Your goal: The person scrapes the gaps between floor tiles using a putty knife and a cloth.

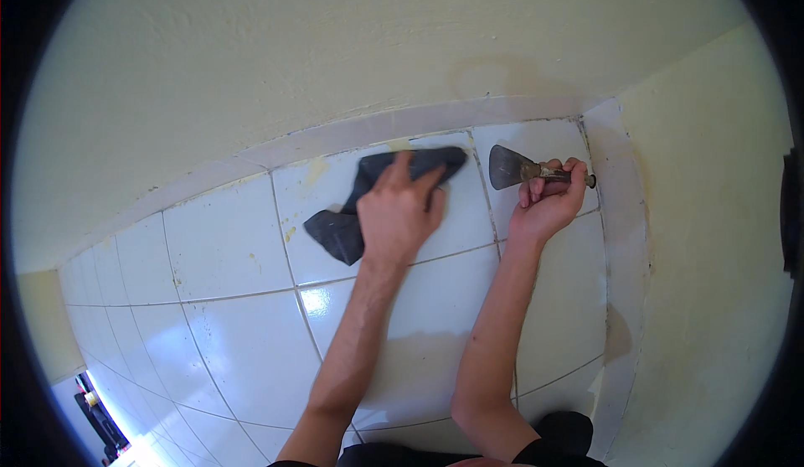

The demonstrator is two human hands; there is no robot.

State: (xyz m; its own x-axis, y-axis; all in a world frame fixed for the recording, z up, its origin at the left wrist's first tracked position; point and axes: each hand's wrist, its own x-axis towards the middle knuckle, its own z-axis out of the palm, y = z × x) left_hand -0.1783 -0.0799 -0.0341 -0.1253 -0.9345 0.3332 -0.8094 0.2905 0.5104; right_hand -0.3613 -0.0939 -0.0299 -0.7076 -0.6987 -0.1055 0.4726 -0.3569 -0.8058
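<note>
My left hand (395,211) presses down on a dark grey cloth (339,234) lying bunched on the white tiles. Its fingers are bent into the fabric, and part of the cloth is hidden under the palm. In my right hand (548,201) is a putty knife (507,168), gripped by its worn handle with the fingers curled round it. The broad dark blade points left, toward the cloth, and appears just above the tiles. Yellowish stains (316,170) mark the tile beside the cloth, close to the wall.
A pale skirting (377,123) runs along the cream wall (335,56) beyond my hands. Another wall (712,216) meets it in a corner at the right. White floor tiles (243,333) with dark joints stretch to the left. Dark objects (100,421) stand at the far lower left.
</note>
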